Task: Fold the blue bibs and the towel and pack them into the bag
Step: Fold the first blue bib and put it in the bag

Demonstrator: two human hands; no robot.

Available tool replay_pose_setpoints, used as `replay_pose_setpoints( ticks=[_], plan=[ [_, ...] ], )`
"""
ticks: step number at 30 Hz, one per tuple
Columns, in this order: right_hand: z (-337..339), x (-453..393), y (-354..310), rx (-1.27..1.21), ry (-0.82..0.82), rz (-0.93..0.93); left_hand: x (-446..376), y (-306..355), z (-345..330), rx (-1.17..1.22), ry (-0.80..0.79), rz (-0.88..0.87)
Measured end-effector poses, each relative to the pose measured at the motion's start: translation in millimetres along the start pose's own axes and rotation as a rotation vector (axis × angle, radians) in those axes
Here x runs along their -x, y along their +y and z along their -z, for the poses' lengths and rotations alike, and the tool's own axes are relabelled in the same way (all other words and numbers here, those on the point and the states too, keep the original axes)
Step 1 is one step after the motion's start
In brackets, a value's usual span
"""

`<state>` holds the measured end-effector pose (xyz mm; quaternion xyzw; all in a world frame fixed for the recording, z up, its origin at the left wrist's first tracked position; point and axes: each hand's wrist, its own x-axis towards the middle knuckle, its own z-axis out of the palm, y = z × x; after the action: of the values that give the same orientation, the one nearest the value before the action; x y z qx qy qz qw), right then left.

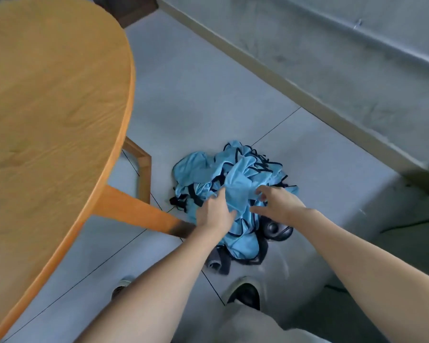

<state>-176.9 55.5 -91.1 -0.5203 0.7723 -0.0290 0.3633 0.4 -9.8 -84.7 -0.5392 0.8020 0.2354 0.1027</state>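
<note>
A messy pile of blue bibs (233, 179) with black edges is seen on the grey floor (196, 100), near the leg (144, 214) of a round wooden counter (47, 107). The pile is crumpled and not folded. The left hand (214, 214) is laid on the near side of the pile, and blue cloth is gripped by its curled fingers (229, 214). The right hand (280, 204) is held just beside it, over the right part of the pile. Its fingers (260, 191) are spread and a little bent, and the cloth is touched by their tips, but nothing is held in them. A dark round thing (275, 230) is partly hidden under the bibs, below the right hand. A bit of dark grey cloth (218, 262) is seen at the near edge of the pile; what it is cannot be told. Two shoes (244, 292) are seen on the floor close to the pile.
</note>
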Motion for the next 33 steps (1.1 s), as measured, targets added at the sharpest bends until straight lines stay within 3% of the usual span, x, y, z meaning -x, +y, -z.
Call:
replay_pose_setpoints(
  ticks=[6,16,23,33],
  plan=[
    [-28.2,-45.8,9.2,-0.091,0.132,-0.020,-30.9,-18.4,-34.2,0.052,-0.063,0.094],
    [-21.4,-41.9,-11.9,-0.443,0.290,-0.089,-24.4,-20.2,-16.2,0.258,0.167,0.006],
    [42.2,5.4,-43.3,-0.525,0.402,-0.071,18.6,-8.2,47.5,0.356,0.399,-0.096],
    [171.0,125.3,-137.5,-0.748,0.530,0.139,122.8,39.6,156.7,0.644,0.671,-0.242]
  ],
)
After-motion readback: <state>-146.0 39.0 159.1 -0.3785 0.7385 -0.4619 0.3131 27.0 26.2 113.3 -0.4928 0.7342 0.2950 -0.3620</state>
